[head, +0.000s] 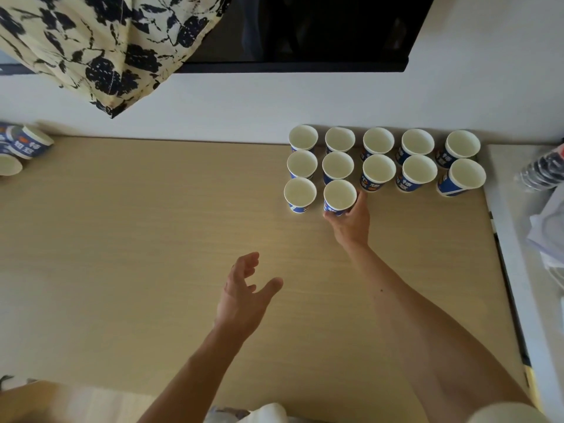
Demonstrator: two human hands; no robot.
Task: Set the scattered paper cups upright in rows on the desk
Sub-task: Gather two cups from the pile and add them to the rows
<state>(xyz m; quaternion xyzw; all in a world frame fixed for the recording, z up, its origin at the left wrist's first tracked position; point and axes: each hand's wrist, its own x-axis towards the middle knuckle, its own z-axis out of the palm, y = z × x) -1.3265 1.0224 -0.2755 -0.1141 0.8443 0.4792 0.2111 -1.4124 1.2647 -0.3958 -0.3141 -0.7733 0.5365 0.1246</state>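
Head view: right hand (351,222) fingers wrapped round the lower wall of an upright paper cup (339,195), second in the near row on the bench (152,224); fingertips hidden behind it. Left hand (244,296) hovers empty, fingers spread wide. Tipped cups (29,141) at far left, cut off by the frame edge.

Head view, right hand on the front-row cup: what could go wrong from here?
1. The right hand grips the front-row cup close beside the cups around it; letting go carelessly could knock the neighbouring cup or the one behind.
2. Toppled cups lie at the desk's far left edge; a reach by the open left hand could roll them off.
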